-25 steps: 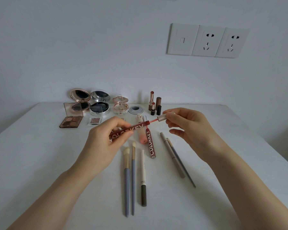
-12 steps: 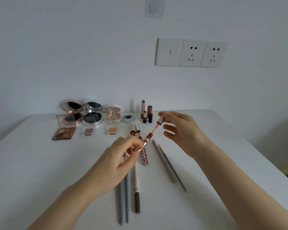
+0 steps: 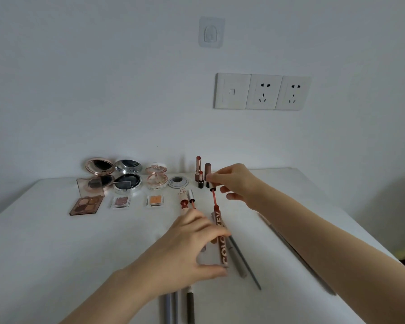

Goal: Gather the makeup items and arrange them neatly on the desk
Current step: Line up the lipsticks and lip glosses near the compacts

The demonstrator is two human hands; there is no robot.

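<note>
My left hand [image 3: 187,249] grips a red lip gloss tube [image 3: 221,239] low over the white desk [image 3: 45,242]; the tube points away from me. My right hand [image 3: 235,181] pinches the cap of its applicator wand [image 3: 213,197], whose red tip sits at the tube's mouth. Two more opened lip glosses [image 3: 187,199] lie just left of the wand. Pencils [image 3: 241,263] lie to the right of the tube. Brush handles [image 3: 171,307] and a brow pencil [image 3: 190,307] stick out below my left hand.
Along the back stand open compacts [image 3: 98,174], [image 3: 128,176], [image 3: 156,177], a round lid [image 3: 178,182] and three lipsticks [image 3: 202,174]. An eyeshadow palette [image 3: 85,205] and two small pans [image 3: 121,202], [image 3: 154,200] lie in front. Wall sockets [image 3: 262,91] and a hook [image 3: 211,31] hang above.
My view tilted up. Both hands carried the gloss tube and wand down and turned them from slanting across to pointing away from me, the tube now low over the desk.
</note>
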